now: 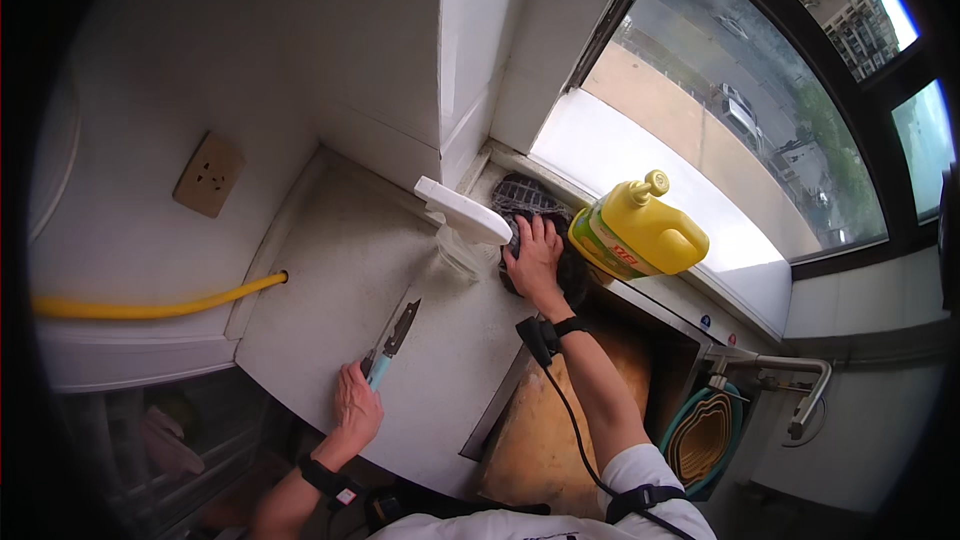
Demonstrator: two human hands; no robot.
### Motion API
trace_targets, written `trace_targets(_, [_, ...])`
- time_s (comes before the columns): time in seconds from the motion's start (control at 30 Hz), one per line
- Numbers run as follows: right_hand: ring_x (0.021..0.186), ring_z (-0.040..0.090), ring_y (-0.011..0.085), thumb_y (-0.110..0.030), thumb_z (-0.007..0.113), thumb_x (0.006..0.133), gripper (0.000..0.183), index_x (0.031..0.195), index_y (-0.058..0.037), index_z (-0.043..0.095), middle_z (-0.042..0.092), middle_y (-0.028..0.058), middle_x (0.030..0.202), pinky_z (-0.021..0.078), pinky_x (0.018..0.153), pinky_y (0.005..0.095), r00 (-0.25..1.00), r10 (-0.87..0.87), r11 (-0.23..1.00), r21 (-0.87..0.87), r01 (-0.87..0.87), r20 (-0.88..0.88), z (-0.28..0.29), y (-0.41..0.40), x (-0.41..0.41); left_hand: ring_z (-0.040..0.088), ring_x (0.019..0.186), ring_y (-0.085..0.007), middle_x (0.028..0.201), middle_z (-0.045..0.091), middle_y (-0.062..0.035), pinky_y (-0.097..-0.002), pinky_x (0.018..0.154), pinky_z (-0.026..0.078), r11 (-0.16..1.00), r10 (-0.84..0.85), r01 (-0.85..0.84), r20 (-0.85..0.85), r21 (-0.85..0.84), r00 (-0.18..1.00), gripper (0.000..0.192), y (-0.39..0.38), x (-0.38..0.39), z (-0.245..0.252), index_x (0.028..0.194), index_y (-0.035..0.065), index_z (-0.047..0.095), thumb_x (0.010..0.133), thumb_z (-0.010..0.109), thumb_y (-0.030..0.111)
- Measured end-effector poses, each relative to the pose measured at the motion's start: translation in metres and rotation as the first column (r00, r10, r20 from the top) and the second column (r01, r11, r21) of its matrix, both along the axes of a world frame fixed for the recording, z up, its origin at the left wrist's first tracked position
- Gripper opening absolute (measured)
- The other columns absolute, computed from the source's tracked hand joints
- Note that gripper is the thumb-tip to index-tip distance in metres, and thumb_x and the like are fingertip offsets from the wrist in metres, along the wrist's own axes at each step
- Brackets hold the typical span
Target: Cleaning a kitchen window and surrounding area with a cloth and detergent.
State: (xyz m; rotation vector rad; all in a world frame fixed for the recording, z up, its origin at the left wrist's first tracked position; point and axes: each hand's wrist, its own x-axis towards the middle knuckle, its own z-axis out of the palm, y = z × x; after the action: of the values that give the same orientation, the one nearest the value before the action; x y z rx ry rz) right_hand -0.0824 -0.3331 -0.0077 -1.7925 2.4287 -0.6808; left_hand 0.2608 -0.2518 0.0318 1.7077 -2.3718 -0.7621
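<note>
My left hand (pixel 358 405) grips a peeler with a light blue handle (pixel 381 370) and a dark slotted blade. Alongside it, in the same grip, runs a second thin blade (pixel 391 328), its handle mostly hidden by my fingers. The tools point away from me over the pale countertop (pixel 442 360). My right hand (pixel 535 259) rests, fingers spread, on a bunched dark checked cloth (pixel 525 193) in the corner by the window. Left of that hand stands a clear spray bottle (pixel 459 251) with a white trigger head (pixel 465 211). Close on its right is a yellow detergent jug (pixel 637 232) with a pump.
A wooden board (pixel 562 412) lies across the sink opening. Nested colanders (pixel 701 439) sit beside it, under the metal faucet (pixel 814 375). A yellow hose (pixel 165 307) enters the counter's left edge upstand. A socket (pixel 209 174) is on the wall. The window sill (pixel 739 277) borders the right.
</note>
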Motion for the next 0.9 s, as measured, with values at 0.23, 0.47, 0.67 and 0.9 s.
trace_targets(0.23, [0.116, 0.031, 0.0359, -0.013, 0.068, 0.062, 0.064, 0.121, -0.0111, 0.042, 0.034, 0.0156, 0.127, 0.026, 0.093, 0.047, 0.991, -0.046, 0.983, 0.18, 0.023, 0.123, 0.027, 0.142, 0.079, 0.046, 0.092, -0.0357, 0.1, 0.045, -0.021, -0.0425, 0.079, 0.039, 0.985, 0.014, 0.009, 0.13, -0.174, 0.991, 0.042, -0.017, -0.018, -0.02, 0.104, -0.004, 0.039, 0.075, 0.061, 0.017])
trace_targets(0.47, [0.082, 0.054, 0.0144, -0.011, 0.058, 0.08, 0.026, 0.102, -0.0014, 0.05, 0.056, 0.0064, 0.087, 0.0427, 0.073, 0.0259, 0.364, -0.174, 0.908, 0.006, 0.419, 0.915, 0.027, 0.205, 0.007, 0.044, 0.097, -0.0339, 0.103, 0.044, -0.0183, -0.0419, 0.082, 0.038, 0.913, -0.312, 0.352, 0.203, -0.206, 0.928, 0.051, -0.013, -0.08, 0.053, 0.111, -0.0039, 0.04, 0.074, 0.065, 0.022])
trace_targets(0.67, [0.082, 0.048, 0.0119, -0.009, 0.056, 0.083, 0.025, 0.104, 0.0024, 0.047, 0.053, 0.0056, 0.09, 0.0397, 0.073, 0.0245, 0.594, -0.312, 0.55, -0.37, 0.749, 0.741, 0.095, 0.233, -0.122, 0.039, 0.114, -0.0358, 0.12, 0.04, -0.0202, -0.0432, 0.094, 0.035, 0.41, -0.774, 0.605, 0.09, -0.682, 0.626, 0.049, -0.049, -0.274, 0.139, 0.116, -0.0018, 0.044, 0.07, 0.059, 0.002])
trace_targets(0.9, [0.123, 0.023, 0.0412, -0.041, 0.051, 0.071, 0.082, 0.12, 0.0187, 0.027, 0.028, 0.0321, 0.128, 0.0108, 0.104, 0.0493, 0.526, -0.841, 0.49, 0.232, 0.84, -0.129, -0.013, 0.205, -0.237, 0.048, 0.098, -0.0281, 0.101, 0.05, -0.0136, -0.0375, 0.084, 0.039, 0.462, -0.79, 0.767, 0.187, -0.446, 0.584, 0.042, -0.078, -0.413, 0.153, 0.107, 0.0009, 0.048, 0.065, 0.054, -0.002])
